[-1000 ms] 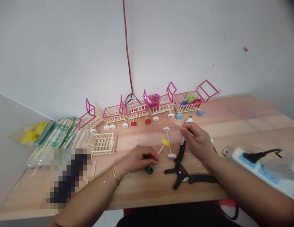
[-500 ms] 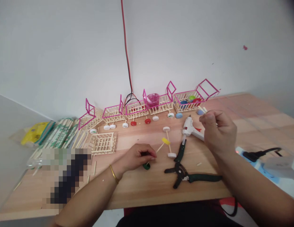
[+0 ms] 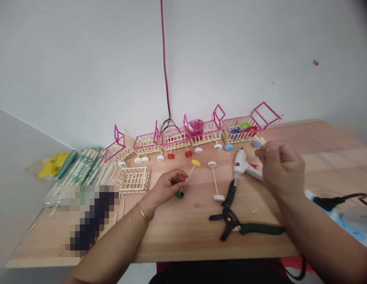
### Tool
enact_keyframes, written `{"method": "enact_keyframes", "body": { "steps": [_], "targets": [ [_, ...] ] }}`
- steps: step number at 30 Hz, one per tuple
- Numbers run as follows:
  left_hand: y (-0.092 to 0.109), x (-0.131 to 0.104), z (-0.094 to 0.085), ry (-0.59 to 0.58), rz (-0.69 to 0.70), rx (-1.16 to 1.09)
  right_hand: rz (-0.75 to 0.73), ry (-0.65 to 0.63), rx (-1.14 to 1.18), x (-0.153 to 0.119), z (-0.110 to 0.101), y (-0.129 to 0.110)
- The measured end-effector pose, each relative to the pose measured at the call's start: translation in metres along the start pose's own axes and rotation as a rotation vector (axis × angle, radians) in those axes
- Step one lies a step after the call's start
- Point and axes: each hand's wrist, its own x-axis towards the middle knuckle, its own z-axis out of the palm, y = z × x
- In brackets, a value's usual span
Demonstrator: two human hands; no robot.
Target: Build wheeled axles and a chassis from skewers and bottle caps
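My left hand [image 3: 173, 184] pinches a thin wooden stick axle [image 3: 191, 170] with a yellow bottle cap [image 3: 196, 163] at its far end and a green cap [image 3: 179, 195] at the near end. Raised above the table on the right, my right hand [image 3: 280, 165] is closed on short wooden sticks [image 3: 260, 140] whose pale ends poke out past the fingers. Between the hands lies another axle [image 3: 215, 181] with a white cap at either end. A white glue gun [image 3: 245, 165] rests beside my right hand, and green-handled pliers [image 3: 230, 223] lie in front of it.
Along the wall stands a row of several stick carts [image 3: 176, 139] with magenta rims and cap wheels. An unpainted stick basket [image 3: 133, 179] sits left of my left hand. Bagged sticks [image 3: 79, 165] lie far left. A power strip with a black plug [image 3: 322, 203] is at right.
My left hand has lifted the yellow-and-green-capped axle away from the white-capped one, up and to the left. The right hand still holds the sticks. The view has shifted slightly.
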Motion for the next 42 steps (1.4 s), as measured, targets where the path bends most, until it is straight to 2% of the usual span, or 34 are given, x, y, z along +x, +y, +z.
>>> {"method": "enact_keyframes", "body": {
  "steps": [4, 7, 14, 19, 25, 29, 39, 42],
  "targets": [
    [0.002, -0.002, 0.004, -0.041, -0.023, -0.08, -0.179, -0.28, -0.077, -0.016, 0.008, -0.01],
    [0.004, -0.003, 0.006, -0.064, -0.028, -0.137, -0.293, -0.409, -0.082, -0.022, 0.011, -0.012],
    [0.002, -0.003, 0.009, -0.081, -0.096, -0.301, -0.375, -0.529, -0.069, -0.022, 0.017, -0.009],
    [0.001, -0.001, 0.015, 0.004, -0.158, -0.301, -0.424, -0.656, -0.081, -0.025, 0.022, -0.009],
    [0.003, -0.001, 0.019, 0.08, -0.24, -0.232, -0.296, -0.667, -0.104, -0.034, 0.029, -0.003],
    [0.005, -0.001, 0.02, 0.071, -0.286, -0.302, -0.299, -0.771, -0.13, -0.039, 0.033, -0.004],
    [0.001, -0.002, 0.031, 0.047, -0.303, -0.227, -0.387, -0.885, -0.197, -0.043, 0.041, -0.006],
    [0.0, -0.003, 0.03, 0.056, -0.225, -0.155, -0.425, -0.909, -0.212, -0.043, 0.041, -0.008]
  ]
}}
